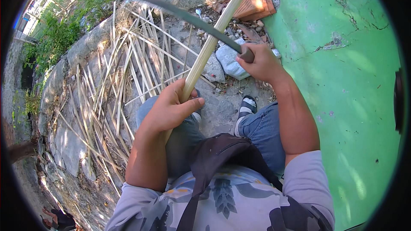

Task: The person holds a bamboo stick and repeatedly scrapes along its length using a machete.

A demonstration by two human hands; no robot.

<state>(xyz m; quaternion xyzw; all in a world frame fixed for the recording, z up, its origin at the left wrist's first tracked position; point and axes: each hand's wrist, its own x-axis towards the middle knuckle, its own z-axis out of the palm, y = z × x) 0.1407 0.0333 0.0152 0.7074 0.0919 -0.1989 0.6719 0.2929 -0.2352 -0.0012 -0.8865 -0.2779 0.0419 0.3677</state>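
My right hand (pixel 262 62) is closed round the brown handle of a machete (pixel 182 13), whose long dark blade reaches up to the left. That blade crosses a pale bamboo strip (pixel 205 53), though whether it touches the strip I cannot tell. Round the strip's lower part my left hand (pixel 177 105) is closed, with the thumb laid across the front. From there the strip slants up to the right and runs out at the top of the picture; its lower end passes behind my left forearm.
Many thin split strips (pixel 124 60) lie in a loose pile on the concrete to the left. Ahead are a white sack-like lump (pixel 232 60), rubble and orange-brown tiles (pixel 255 5). A cracked green floor (pixel 342 102) spreads to my right. Green plants (pixel 55 38) grow at far left.
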